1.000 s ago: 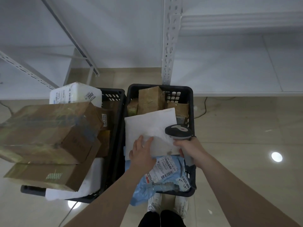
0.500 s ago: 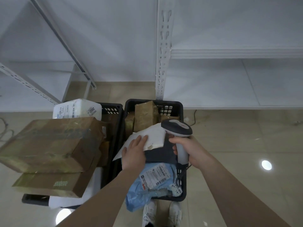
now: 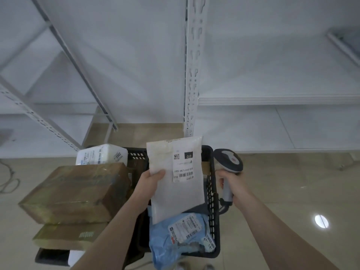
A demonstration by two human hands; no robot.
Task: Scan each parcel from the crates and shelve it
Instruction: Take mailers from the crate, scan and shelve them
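My left hand [image 3: 151,182] grips a flat white mailer parcel [image 3: 181,191] by its left edge and holds it upright above the right black crate [image 3: 213,193]. Its shipping label with a barcode [image 3: 185,168] faces me. Just right of the crate, my right hand [image 3: 232,182] grips the handle of a grey barcode scanner [image 3: 229,159], whose head is level with the label. A blue poly parcel [image 3: 177,238] lies in the crate's near end. The left crate [image 3: 52,257] is mostly hidden under boxes.
Two taped cardboard boxes [image 3: 78,191] and a white foam box [image 3: 101,153] are stacked on the left crate. White metal shelving rises behind, with an upright post [image 3: 191,75] and an empty shelf board [image 3: 272,100] at right. Tiled floor lies to the right.
My left hand has lifted the white mailer out of the right crate and turned it label side up. My right hand moved the scanner to the crate's right side.
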